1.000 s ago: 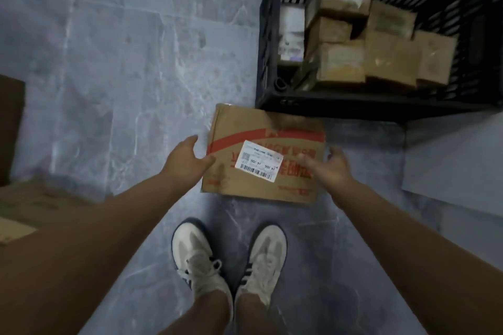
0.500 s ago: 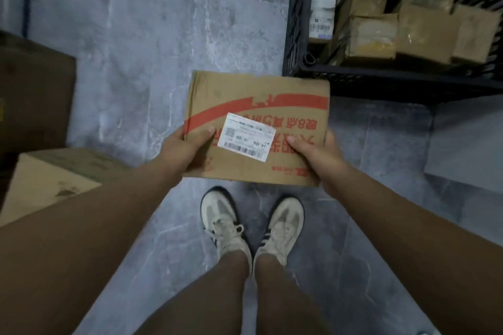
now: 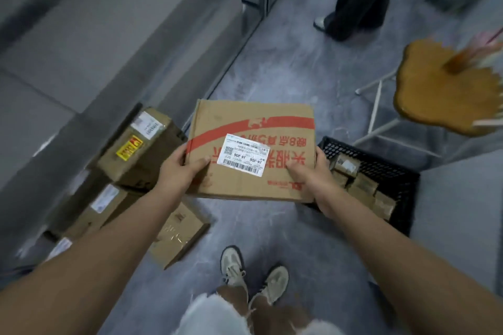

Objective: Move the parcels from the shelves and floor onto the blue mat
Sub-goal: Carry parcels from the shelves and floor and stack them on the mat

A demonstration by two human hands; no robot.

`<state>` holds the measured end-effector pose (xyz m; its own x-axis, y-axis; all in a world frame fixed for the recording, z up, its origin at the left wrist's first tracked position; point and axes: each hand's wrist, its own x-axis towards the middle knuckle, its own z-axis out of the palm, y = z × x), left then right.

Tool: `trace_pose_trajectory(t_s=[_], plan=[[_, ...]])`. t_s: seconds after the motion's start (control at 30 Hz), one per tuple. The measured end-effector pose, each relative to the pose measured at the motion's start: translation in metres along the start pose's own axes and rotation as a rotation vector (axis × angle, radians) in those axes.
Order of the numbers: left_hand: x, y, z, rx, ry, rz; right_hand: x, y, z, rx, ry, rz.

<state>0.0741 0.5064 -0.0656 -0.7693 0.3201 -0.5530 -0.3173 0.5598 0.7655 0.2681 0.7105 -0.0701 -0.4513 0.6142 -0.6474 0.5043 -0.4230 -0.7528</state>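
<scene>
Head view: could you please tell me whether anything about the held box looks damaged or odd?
The box, held by the left hand and right hand, reads upside down to the holder: its red print and label are inverted. The cardboard looks slightly scuffed; no tear or spill shows.

A person in pale shorts (image 3: 215,318) with frayed, ragged hems and low cream trainers (image 3: 232,266) with dark side stripes, dark edging and light laces. The forearms (image 3: 109,253) are bare from the left hand (image 3: 178,175) and the right hand (image 3: 311,179) back to the frame's edge.
</scene>
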Motion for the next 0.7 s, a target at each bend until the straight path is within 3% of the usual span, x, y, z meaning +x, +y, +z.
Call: trace_pose_trajectory(t_s=[0.1,0.27,0.5,0.7], plan=[[-0.048,0.049,-0.03,-0.114,0.032,0.092,-0.044,-0.063,0.0,-0.057,-0.032,-0.092],[-0.115,0.074,-0.067,-0.306,0.235,0.147,-0.082,-0.122,0.017,-0.196,-0.161,-0.241],[-0.18,0.076,-0.086,-0.464,0.541,0.098,-0.091,-0.175,0.051,-0.39,-0.427,-0.439],[-0.267,0.036,-0.093,-0.6,0.837,0.051,-0.134,-0.18,0.098,-0.56,-0.734,-0.5]])
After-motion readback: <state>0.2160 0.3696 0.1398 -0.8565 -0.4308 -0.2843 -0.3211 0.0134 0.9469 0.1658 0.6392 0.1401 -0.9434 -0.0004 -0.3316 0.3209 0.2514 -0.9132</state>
